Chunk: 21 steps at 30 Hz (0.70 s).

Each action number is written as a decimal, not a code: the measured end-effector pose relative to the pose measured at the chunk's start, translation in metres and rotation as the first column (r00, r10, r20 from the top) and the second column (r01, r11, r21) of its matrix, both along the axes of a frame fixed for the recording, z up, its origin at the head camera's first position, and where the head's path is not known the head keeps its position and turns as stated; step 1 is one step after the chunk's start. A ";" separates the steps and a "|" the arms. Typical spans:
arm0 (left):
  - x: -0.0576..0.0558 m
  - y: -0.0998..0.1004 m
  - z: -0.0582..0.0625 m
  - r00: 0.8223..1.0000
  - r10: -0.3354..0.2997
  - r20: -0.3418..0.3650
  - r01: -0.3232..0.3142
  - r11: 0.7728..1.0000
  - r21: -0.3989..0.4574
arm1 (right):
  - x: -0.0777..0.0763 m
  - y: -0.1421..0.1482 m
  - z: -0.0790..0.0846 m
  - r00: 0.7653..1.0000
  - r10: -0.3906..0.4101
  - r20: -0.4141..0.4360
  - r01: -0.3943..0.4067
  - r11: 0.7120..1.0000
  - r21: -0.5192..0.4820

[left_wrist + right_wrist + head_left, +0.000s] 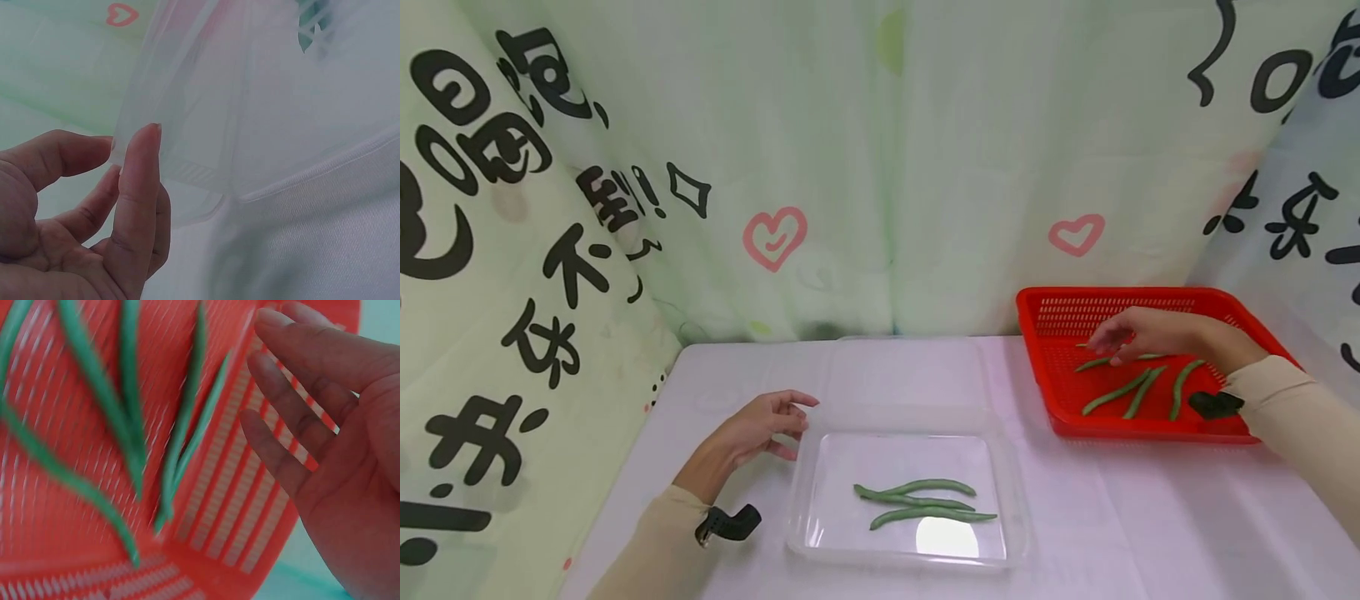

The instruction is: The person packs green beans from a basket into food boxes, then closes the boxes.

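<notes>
Green beans (pixel 1144 392) lie in two lots, one at the right of the head frame, the other at lower centre. White-covered table (pixel 752 367) fills much of the lower half. Red basket (pixel 1123 292) stands at the right; clear tray (pixel 801 500) stands at lower centre, apart from it.

Right hand (pixel 1157 333) hangs over the far part of the basket. Fingers slightly bent and a little apart in the right wrist view, nothing seen between them; a bean pinched at the overlapping tips near the top of that view cannot be ruled out. Left hand (pixel 762 429) is at the tray's upper left corner, fingers bent, tips at the rim. Pinching or only touching: cannot tell.

Beans, smallest items. Tray: three, long axes nearly left to right, the upper two meeting at their left ends. Basket: the nearer pair slants from lower left to upper right, another to their right stands steeper in the frame, and at least one runs roughly left to right, partly hidden by the hand.

Judged key relation: basket beans sit below the right fingertips, the nearer ones toward lower right; right hand is clearly the closer. Axes differ, so finger alignment probably has to suit each bean.
</notes>
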<state>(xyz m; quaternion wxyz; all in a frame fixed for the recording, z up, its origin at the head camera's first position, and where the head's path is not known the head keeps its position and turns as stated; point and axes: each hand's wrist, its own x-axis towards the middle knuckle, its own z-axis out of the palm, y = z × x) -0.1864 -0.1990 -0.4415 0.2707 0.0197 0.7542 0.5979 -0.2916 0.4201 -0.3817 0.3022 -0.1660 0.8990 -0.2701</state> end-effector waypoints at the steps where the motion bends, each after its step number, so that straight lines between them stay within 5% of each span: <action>1: 0.000 0.000 0.000 1.000 0.000 0.001 0.000 1.000 0.000 | -0.001 0.006 -0.001 1.000 -0.006 0.030 0.006 1.000 0.006; 11: -0.001 0.001 0.001 1.000 0.005 0.015 -0.006 1.000 0.014 | -0.005 0.057 -0.009 0.970 -0.036 0.239 0.033 0.999 0.017; 21: -0.001 0.000 0.000 1.000 0.015 0.012 -0.015 1.000 0.009 | 0.005 0.077 -0.018 0.960 -0.091 0.264 0.073 0.994 0.078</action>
